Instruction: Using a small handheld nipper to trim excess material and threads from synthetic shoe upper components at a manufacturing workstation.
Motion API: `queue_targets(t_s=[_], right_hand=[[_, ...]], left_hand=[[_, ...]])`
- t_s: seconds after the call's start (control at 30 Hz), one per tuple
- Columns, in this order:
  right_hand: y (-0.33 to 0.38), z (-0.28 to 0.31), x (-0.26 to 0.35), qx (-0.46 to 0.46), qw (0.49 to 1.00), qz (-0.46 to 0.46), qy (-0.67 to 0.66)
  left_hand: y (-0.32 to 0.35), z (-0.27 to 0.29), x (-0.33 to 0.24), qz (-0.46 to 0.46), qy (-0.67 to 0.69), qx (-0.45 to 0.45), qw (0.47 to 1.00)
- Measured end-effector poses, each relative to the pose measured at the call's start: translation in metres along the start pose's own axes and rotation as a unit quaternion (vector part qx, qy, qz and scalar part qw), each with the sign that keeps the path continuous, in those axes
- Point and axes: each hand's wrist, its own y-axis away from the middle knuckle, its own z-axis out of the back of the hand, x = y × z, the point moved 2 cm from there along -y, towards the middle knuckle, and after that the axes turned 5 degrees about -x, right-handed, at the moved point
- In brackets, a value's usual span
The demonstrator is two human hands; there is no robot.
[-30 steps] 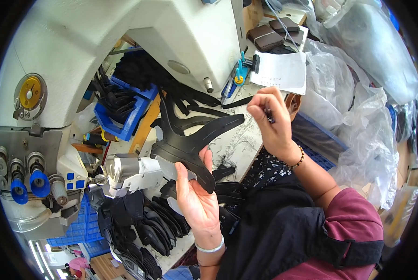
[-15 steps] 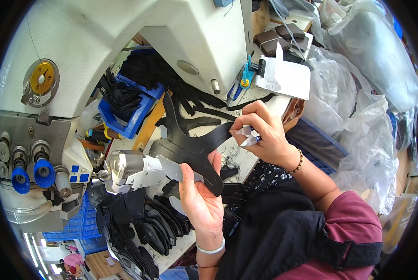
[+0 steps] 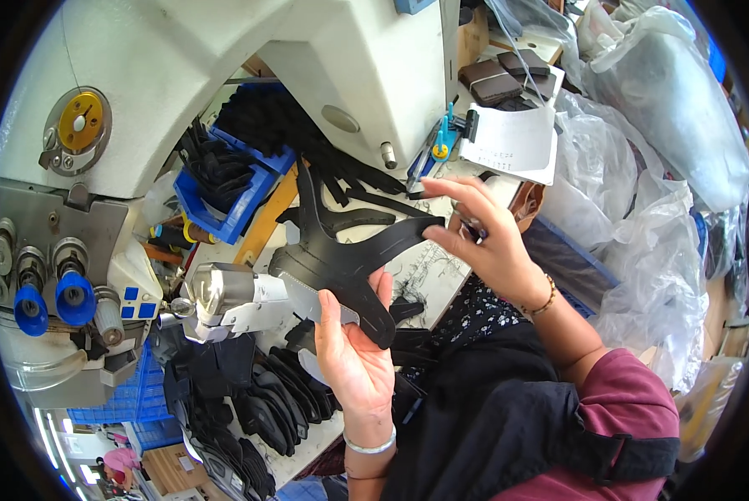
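A black leather-like piece with several curved arms is held up in my left hand. The thumb lies on its near edge, beside a pale grey strip, and the fingers are behind it. My right hand is beside the tip of the piece's right arm, thumb and index finger spread; whether they touch the tip I cannot tell. Something small, dark and shiny shows among its curled fingers, too hidden to name. Left of the piece is the metal arm of a white sewing machine.
Behind the piece lie black strips and a blue bin of black parts. Stacked black parts cover the near left table. Snips with blue and yellow handles and a notepad lie far right, beside plastic bags.
My right thumb and index finger have opened away from the strap's tip. The white scrap seen in that hand no longer shows. My left hand keeps its hold on the black piece.
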Motion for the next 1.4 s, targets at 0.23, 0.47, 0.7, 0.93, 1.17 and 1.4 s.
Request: queue_targets(t_s=[0.23,0.47,0.7,0.93,1.17,1.4], right_hand=[[0.012,-0.008,-0.003,0.051,0.918,-0.274,-0.281],[0.021,-0.017,0.007,0.085,0.95,-0.242,-0.175],[0.024,-0.02,0.008,0.055,0.972,0.157,0.166],[0.02,-0.021,0.013,0.082,0.957,0.205,0.189],[0.018,-0.021,0.004,-0.035,0.949,0.275,0.148],[0.018,-0.011,-0.013,0.08,0.921,-0.28,-0.257]], left_hand=[[-0.004,0.004,0.019,-0.054,-0.09,0.195,0.975],[-0.01,0.0,0.03,-0.068,-0.125,-0.035,0.989],[-0.002,-0.004,0.034,-0.165,-0.207,-0.059,0.962],[0.002,-0.005,0.036,-0.225,-0.257,-0.063,0.938],[-0.003,-0.003,0.035,-0.207,-0.235,-0.074,0.947],[-0.005,0.001,0.031,-0.205,-0.22,-0.079,0.95]])
